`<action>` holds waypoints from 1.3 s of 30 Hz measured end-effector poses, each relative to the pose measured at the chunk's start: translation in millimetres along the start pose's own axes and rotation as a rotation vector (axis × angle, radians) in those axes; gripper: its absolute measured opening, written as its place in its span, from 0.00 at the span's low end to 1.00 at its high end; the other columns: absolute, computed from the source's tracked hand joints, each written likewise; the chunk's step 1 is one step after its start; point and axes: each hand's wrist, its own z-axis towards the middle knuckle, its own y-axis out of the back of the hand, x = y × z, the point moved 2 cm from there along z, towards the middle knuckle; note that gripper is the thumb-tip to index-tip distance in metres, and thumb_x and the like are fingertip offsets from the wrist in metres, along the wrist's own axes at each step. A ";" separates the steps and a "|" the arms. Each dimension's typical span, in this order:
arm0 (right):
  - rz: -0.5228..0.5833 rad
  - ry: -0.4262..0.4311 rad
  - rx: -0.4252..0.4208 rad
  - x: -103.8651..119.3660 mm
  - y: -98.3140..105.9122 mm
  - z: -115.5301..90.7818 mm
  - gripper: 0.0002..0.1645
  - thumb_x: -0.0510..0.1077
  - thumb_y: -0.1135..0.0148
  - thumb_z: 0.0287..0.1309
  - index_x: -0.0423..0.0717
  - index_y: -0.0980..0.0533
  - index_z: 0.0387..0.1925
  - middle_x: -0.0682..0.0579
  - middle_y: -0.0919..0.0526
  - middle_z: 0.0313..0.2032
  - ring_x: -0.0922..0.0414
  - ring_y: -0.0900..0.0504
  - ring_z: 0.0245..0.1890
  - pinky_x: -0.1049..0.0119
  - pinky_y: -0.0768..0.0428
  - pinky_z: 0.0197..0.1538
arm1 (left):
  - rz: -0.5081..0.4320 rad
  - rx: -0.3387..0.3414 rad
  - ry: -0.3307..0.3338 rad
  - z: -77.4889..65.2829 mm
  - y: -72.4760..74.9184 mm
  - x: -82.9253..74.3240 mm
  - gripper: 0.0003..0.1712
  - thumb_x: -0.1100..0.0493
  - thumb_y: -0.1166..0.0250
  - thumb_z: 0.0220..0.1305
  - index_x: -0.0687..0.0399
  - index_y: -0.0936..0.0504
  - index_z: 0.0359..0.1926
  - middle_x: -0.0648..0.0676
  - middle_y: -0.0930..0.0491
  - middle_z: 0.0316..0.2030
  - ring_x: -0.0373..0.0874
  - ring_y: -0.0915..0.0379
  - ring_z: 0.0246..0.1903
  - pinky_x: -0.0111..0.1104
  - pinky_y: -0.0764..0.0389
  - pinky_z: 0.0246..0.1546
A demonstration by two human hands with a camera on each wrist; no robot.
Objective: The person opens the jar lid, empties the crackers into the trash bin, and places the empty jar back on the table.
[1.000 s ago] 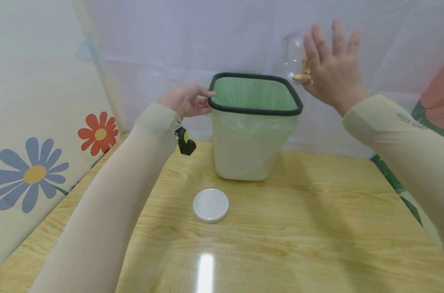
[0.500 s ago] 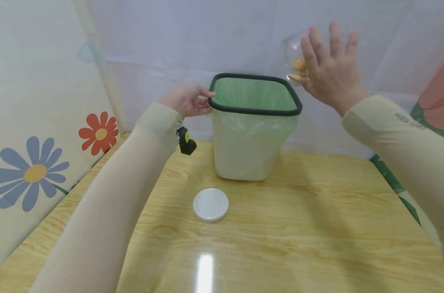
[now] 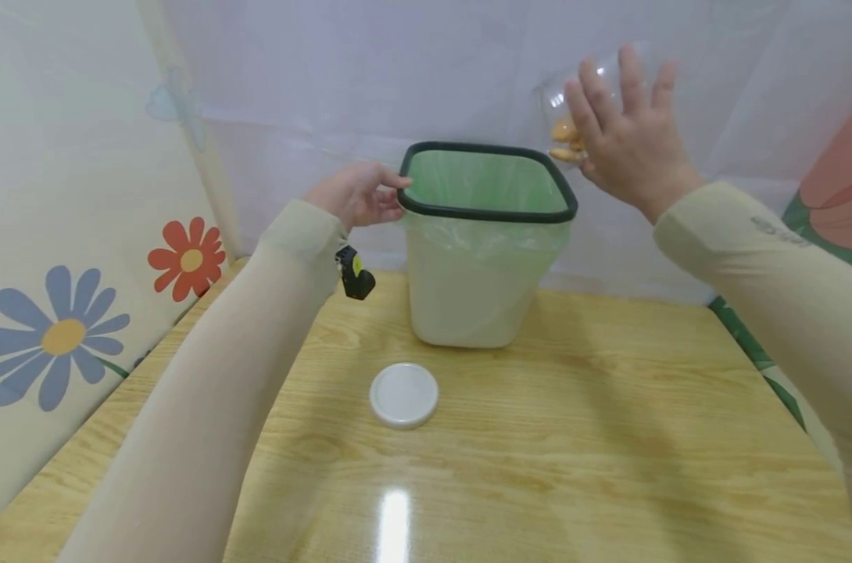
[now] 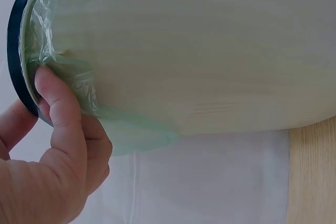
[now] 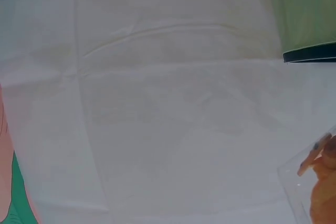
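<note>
A pale trash bin [image 3: 471, 289] with a dark rim [image 3: 489, 214] and a green liner bag [image 3: 485, 181] stands upright on the table. My left hand [image 3: 359, 193] pinches the rim's left side; in the left wrist view its fingers [image 4: 63, 103] press against the liner. Above and right of the bin, my right hand [image 3: 626, 137] holds a clear jar [image 3: 556, 98] tilted sideways, its left end near the bin's right rim. Small orange-yellow pieces [image 3: 565, 129] lie inside the jar, partly hidden by the hand. Only a corner of the jar shows in the right wrist view.
A round white lid [image 3: 404, 395] lies on the wooden table [image 3: 609, 438] in front of the bin. Behind hangs a white cloth [image 3: 363, 78], with a flower-printed sheet [image 3: 67, 195] at the left.
My right hand has shifted slightly left, bringing the jar closer to the bin. The orange-yellow pieces have slid toward the jar's left end. My left hand stays on the rim.
</note>
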 end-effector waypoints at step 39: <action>-0.102 0.056 -0.119 0.2 1.3 1.4 0.52 0.45 0.31 0.53 0.35 0.49 0.71 0.33 0.43 0.68 0.28 0.44 0.65 0.25 0.40 0.56 | 0.011 0.024 -0.006 1.8 -1.8 1.1 0.37 0.69 0.42 0.68 0.38 0.43 0.72 0.52 0.32 0.39 0.39 0.32 0.31 0.28 0.21 0.27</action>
